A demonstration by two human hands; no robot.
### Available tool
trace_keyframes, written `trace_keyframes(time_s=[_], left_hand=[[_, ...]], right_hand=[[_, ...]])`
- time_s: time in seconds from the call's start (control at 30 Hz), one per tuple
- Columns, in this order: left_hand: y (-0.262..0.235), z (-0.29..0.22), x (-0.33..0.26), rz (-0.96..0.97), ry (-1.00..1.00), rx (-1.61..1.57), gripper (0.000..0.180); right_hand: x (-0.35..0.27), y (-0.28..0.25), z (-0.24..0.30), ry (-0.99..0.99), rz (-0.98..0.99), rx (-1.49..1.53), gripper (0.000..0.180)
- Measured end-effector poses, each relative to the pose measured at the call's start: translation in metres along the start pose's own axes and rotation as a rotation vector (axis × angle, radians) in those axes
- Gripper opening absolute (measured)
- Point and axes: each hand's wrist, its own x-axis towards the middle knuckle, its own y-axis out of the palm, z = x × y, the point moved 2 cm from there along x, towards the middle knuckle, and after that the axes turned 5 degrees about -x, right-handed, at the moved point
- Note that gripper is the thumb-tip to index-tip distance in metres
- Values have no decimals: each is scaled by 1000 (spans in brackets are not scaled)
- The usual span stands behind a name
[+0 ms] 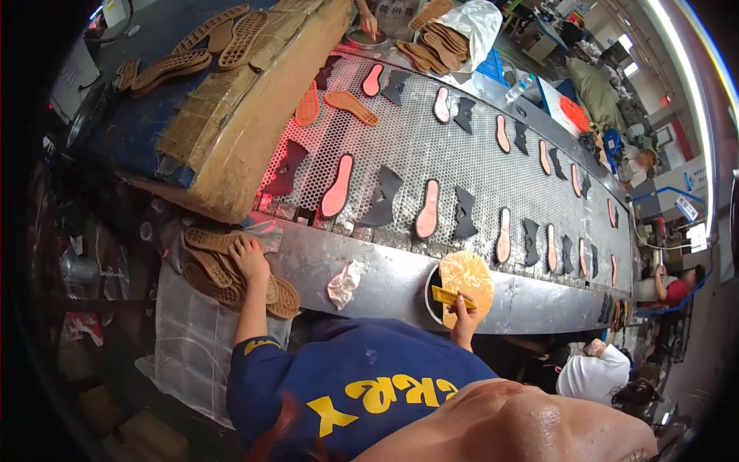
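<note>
My left hand [251, 260] lies on a pile of brown shoe soles [206, 240] at the table's near left edge. Its fingers are spread over the top sole; the thumb is hidden. In my right hand [464, 316] is a flat yellow handle [446, 296], perhaps of a brush, whose working end I cannot make out. It is held over a round pot [431, 296], partly covered by an orange-yellow smeared disc [469, 277]. Between my hands a crumpled white cloth or paper [345, 285] lies on the metal ledge [300, 262].
Pink-faced insoles [337, 186] and black upper pieces [382, 196] lie in rows on a perforated conveyor [408, 138]. A cardboard-edged box [239, 115] bears more soles at left. Across the belt, another person's hand [368, 23] is at a bowl [366, 37], near stacked soles [443, 48].
</note>
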Motion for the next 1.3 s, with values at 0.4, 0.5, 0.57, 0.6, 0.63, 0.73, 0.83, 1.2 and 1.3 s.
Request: trace_keyframes(time_s=[0.4,0.5,0.57,0.6,0.63,0.73,0.83,1.2,1.3], left_hand=[[-193,-53,-75,-743,447,-854,22],[-170,-62,-99,-499,339,-1284,24],[-162,-68,-107,-280,217,-1642,26],[-152,-74,-109,-201,125,-1891,28],[-147,-80,-111,-113,14,-2137,30],[-149,-99,-106,-189,246,-2297,34],[-166,-120,-110,-567,557,-1597,42],[-103,-137,-95,-755,512,-1265,80],[-88,-134,-93,-697,275,-1360,105]], right_hand=[[9,-40,-23,-133,-62,-98,20],[5,-35,-22,-114,9,-127,19],[2,-34,-28,-142,-10,-283,19],[5,-34,-35,-158,-18,-357,19],[9,-35,-43,-261,-28,-508,18],[10,-30,-56,-478,23,-864,16],[10,-27,-69,-555,2,-1011,14],[8,-34,-70,-453,-16,-734,18],[14,-41,-81,-498,-101,-698,18]])
